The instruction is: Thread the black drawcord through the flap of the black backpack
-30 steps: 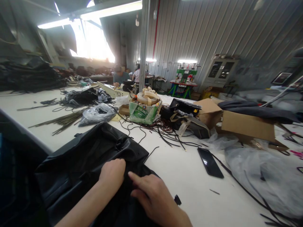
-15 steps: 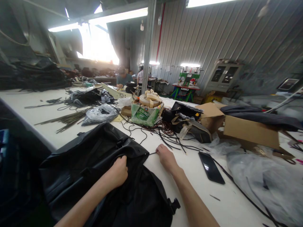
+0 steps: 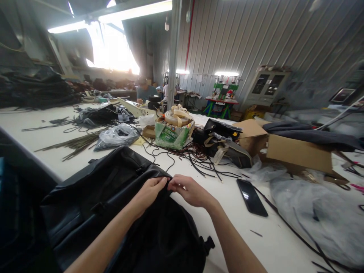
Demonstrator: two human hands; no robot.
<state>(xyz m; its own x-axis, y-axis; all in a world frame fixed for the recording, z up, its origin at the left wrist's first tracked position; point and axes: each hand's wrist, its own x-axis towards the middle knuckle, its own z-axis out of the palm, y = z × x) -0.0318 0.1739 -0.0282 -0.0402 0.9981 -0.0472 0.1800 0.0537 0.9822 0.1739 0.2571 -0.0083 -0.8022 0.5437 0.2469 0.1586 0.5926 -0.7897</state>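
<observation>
At edge of black bag (image 3: 98, 185): left hand (image 3: 149, 192), right hand (image 3: 189, 189) angled inward, nearly meeting, fingers (image 3: 173, 185) pinching it.

The bottom edge cuts off the black bag (image 3: 108, 189)

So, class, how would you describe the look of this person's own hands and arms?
The left hand and right hand are bare, without gloves; no ring shows. The left forearm and right forearm are uncovered, with no sleeve, watch or bracelet in view.
</observation>
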